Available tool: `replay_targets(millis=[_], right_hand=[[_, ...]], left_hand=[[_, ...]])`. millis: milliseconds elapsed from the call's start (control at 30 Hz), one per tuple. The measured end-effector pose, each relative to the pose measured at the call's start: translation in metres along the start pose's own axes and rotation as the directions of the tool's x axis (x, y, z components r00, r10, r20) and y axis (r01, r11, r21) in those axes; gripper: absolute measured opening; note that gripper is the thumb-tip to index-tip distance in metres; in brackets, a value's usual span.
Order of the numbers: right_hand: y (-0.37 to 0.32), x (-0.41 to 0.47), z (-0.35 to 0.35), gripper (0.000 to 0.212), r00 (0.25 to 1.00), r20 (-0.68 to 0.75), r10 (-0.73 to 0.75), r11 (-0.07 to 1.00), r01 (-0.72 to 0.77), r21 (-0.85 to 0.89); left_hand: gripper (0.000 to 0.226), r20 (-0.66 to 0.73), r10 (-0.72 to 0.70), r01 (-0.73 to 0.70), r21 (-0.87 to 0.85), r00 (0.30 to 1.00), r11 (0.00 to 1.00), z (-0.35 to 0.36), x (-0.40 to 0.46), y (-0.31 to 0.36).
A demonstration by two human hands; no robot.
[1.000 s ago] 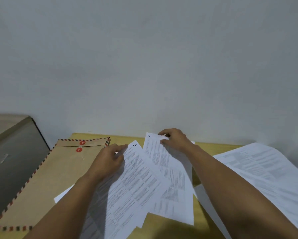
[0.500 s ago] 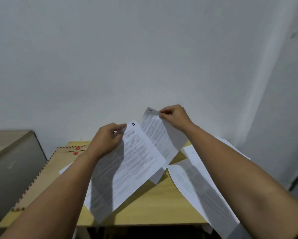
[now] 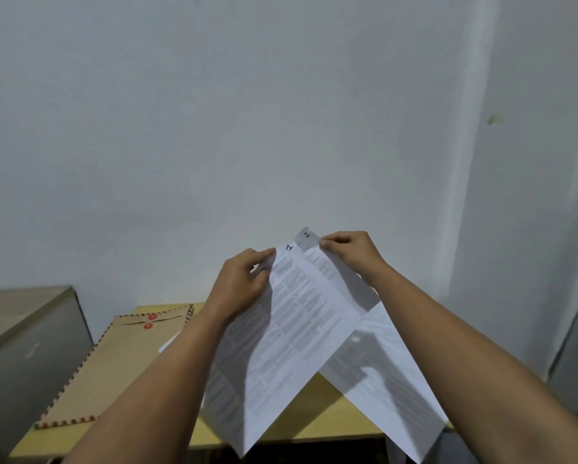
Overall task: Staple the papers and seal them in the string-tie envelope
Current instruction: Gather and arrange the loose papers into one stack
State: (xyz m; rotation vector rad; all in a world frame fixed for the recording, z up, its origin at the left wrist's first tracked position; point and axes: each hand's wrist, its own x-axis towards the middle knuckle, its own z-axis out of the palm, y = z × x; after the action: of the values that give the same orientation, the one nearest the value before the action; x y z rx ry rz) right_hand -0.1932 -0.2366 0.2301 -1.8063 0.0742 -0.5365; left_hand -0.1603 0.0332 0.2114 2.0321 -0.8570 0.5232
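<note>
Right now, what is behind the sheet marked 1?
The sheet marked 2, pinched by the right hand, sits behind the sheet marked 1, held by the left hand. Most of its text is covered.

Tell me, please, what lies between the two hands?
In the head view, the top corners of page 1 and page 2 span the gap between the left hand and right hand.

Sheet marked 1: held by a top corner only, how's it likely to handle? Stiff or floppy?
Likely floppy: the sheet marked 1 hangs and bows below the left hand, which pinches its top corner. Probably light, since fingertips alone carry it. It may slide against the sheet marked 2 in the right hand; nothing visibly binds them.
</note>
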Motion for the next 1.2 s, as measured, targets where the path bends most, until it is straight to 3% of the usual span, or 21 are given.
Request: replay_targets(millis=[200,500,967,1200], right_hand=[[0.001,-0.011,0.005,0.013,0.981,0.137,0.139,0.976,-0.159,0.146],[0.009,-0.005,0.02,0.02,0.955,0.239,0.177,0.955,-0.226,0.194],[0.012,-0.004,0.038,0.018,0.981,0.195,0.022,0.992,-0.046,0.12],[0.013,-0.006,0.043,0.016,0.981,0.19,0.026,0.991,-0.05,0.122]], left_hand=[[0.036,0.009,0.016,-0.016,0.011,1.0,1.0,0.011,-0.002,0.005],[0.039,-0.007,0.0,0.0,0.082,1.0,0.997,0.02,0.002,-0.005],[0.04,-0.032,-0.071,0.072,0.04,0.997,0.997,0.023,0.009,-0.017],[0.039,-0.042,-0.072,0.074,0.031,0.997,0.997,0.02,0.007,-0.024]])
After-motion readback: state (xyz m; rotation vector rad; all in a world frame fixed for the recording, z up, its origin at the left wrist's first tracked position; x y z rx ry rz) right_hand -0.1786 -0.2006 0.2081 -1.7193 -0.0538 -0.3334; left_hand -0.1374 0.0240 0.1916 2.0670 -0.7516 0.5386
